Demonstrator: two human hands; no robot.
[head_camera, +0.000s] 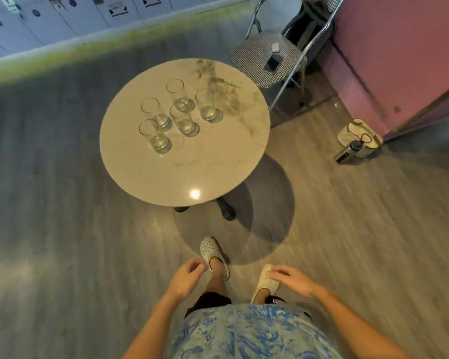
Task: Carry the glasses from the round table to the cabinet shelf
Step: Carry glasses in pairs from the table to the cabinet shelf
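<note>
Five tall clear drinking glasses [178, 114] stand upright and empty, clustered close together on the far left part of the round pale marble table [166, 174].

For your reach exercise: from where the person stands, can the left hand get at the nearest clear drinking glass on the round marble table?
Probably not yet: the left hand hangs empty, well short of the nearest clear drinking glass; nothing blocks the way.

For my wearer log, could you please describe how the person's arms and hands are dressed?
Both forearms are bare, with no sleeve reaching them. The left hand and right hand wear no gloves; no rings, watch or bands are discernible. The shirt at the bottom edge has a blue-and-white marbled print.
</note>
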